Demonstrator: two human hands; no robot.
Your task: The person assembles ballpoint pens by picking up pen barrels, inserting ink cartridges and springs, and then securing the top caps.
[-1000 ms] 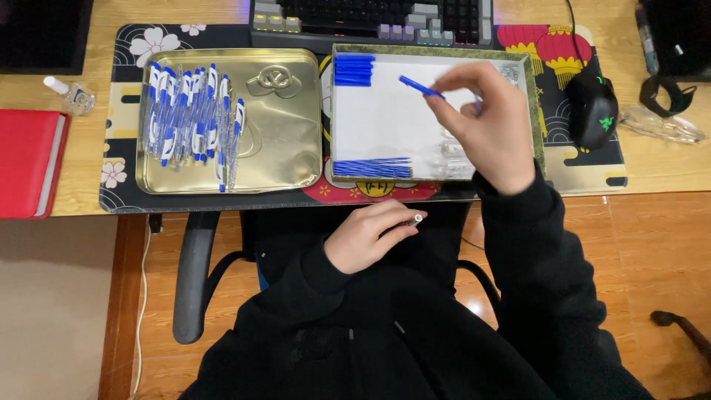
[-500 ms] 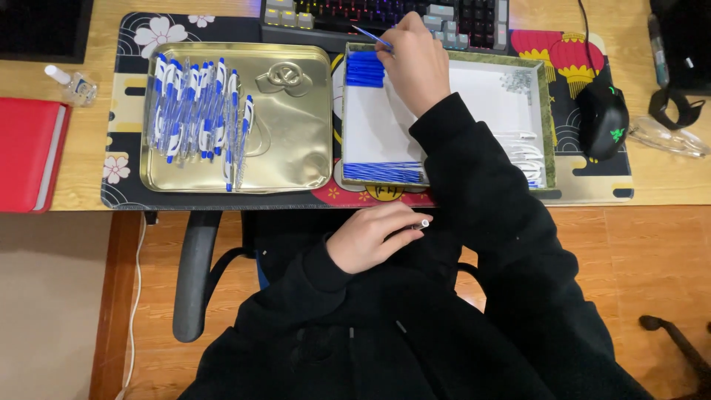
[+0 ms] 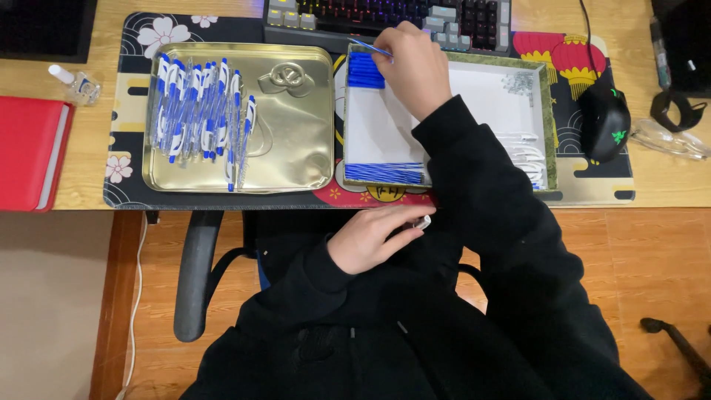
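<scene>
My right hand fingers pinch a blue refill, long axis pointing left and slightly up, over the box's top-left corner. Left hand, loosely curled, grips a small white part below the table edge.

— Where does the tin tray sit?
— On the desk mat, at nine o'clock of the box.
— And beyond the box?
— The keyboard at twelve o'clock, the mouse at three.
</scene>
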